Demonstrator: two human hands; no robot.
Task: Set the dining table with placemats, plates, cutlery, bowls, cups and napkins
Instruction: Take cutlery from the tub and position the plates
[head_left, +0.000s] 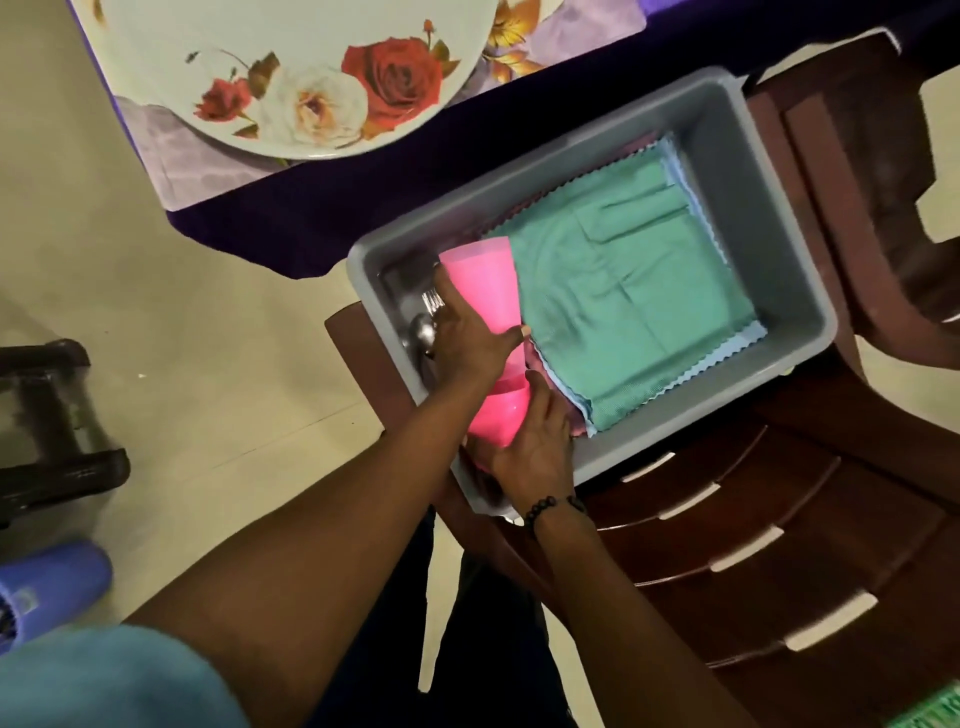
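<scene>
1. Centre frame: left hand grips the upper pink cup; right hand curls its fingers round the lower pink cup.
2. Both cups sit at the grey tub's left edge, beside the green napkin.
3. Upper left: plate overhangs the counter edge.

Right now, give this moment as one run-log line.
left hand: grips pink cups | right hand: grips cups' lower end | over grey tub | green napkin inside

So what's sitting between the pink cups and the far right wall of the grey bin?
In the head view, folded napkins: a green cloth on top of a light blue one, filling the grey bin beside the pink cups.
</scene>
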